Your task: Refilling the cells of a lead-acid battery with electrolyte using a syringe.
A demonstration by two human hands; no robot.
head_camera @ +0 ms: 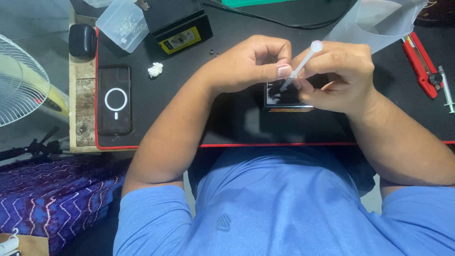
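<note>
place: home hobby repair desk
signs: black desk mat (227,128), red utility knife (421,61), clear parts box (122,23), fan (19,80), patterned bedding (52,199)

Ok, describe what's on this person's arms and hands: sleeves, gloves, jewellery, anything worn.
Both arms come out of short blue sleeves of a plain blue shirt that end above the elbow; the forearms are bare. The left hand and right hand wear no gloves. No watch, bracelet or ring shows on either. The left thumbnail looks short and unpainted.

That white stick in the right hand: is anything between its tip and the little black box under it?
Nothing visible does. The stick slants down from the right hand to the box, with the left hand beside its tip.
</note>
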